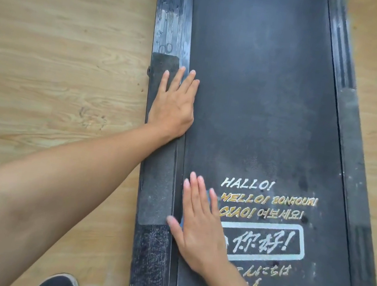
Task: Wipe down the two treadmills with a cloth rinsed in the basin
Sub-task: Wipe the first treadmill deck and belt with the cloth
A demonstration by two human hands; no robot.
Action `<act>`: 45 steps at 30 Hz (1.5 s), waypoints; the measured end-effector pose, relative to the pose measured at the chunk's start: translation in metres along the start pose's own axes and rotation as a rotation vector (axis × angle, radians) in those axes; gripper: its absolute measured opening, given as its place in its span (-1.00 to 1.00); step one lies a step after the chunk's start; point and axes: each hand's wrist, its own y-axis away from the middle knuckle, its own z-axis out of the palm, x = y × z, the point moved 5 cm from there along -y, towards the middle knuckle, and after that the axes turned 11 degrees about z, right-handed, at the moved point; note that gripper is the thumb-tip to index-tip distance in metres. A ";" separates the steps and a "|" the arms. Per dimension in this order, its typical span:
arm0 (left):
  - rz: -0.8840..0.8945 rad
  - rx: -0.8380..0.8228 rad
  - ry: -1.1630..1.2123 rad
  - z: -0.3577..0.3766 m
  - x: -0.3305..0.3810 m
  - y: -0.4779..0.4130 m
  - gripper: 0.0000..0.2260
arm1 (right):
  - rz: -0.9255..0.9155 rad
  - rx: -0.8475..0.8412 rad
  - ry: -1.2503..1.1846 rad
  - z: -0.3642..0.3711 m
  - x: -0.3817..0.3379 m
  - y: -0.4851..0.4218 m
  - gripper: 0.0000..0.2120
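Two flat grips, fingers straight: our left grip on the side rail of the treadmill, our right grip on the belt over a blue sliver, perhaps the cloth; our weight could roll the belt.

Indoor room, home or small gym: treadmill flat on light wood-grain floor filling frame left.

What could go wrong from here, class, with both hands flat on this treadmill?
1. The right hand presses flat on the belt. The belt might slide under it, and the person could lurch forward.
2. The left hand has its fingertips over the seam between side rail and belt, so a moving belt might nip them.
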 end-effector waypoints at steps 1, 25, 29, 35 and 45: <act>0.001 0.000 -0.003 0.000 0.000 -0.001 -0.50 | -0.029 -0.017 0.018 0.004 0.002 0.020 -0.25; -0.052 0.103 0.256 -0.008 -0.004 -0.002 -0.59 | 0.078 0.073 0.001 -0.011 0.006 -0.048 -0.35; -0.049 0.141 0.237 -0.012 -0.006 0.001 -0.51 | 0.217 0.164 -0.017 -0.049 0.007 -0.167 -0.33; 0.051 0.052 0.088 -0.006 0.004 0.005 -0.52 | 0.165 0.161 -0.029 -0.025 0.017 -0.102 -0.31; 0.056 0.028 0.061 -0.014 0.010 -0.001 -0.44 | 0.275 0.053 0.024 -0.013 0.048 -0.041 -0.24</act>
